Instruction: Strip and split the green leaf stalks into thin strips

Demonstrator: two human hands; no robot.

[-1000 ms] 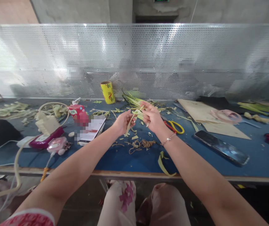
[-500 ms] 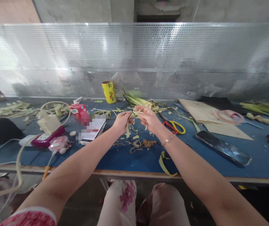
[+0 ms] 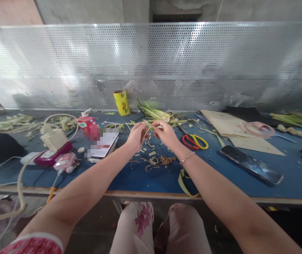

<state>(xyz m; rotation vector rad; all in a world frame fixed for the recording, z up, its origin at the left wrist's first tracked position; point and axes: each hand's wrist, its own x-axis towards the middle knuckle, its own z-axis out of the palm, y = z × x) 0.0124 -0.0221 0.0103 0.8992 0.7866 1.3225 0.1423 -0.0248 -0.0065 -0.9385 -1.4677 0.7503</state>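
Close together above the middle of the table, both of my hands pinch a narrow pale green plant strip (image 3: 148,124). My left hand (image 3: 137,136) is closed on it, and part of the strip hangs below those fingers. My right hand (image 3: 167,134) grips the other side between thumb and fingers; the curled fingers hide some of it. Underneath lie small green scraps (image 3: 152,153) and a bundle of brown twine (image 3: 166,160). Scissors (image 3: 195,141) with one red and one yellow handle lie right of my right hand. A bunch of green stalks (image 3: 156,113) rests beyond my hands.
On the left are a tablet-like device (image 3: 104,144), a red carton (image 3: 89,127), a purple power strip (image 3: 53,154) and cables. A yellow roll (image 3: 121,103) stands at the back before a perforated metal screen (image 3: 166,53). To the right lie a phone (image 3: 251,165) and cardboard (image 3: 258,145).
My right hand has turned and its fingers have drawn in around the strip. My left hand has shifted slightly, and less of the strip hangs below it.
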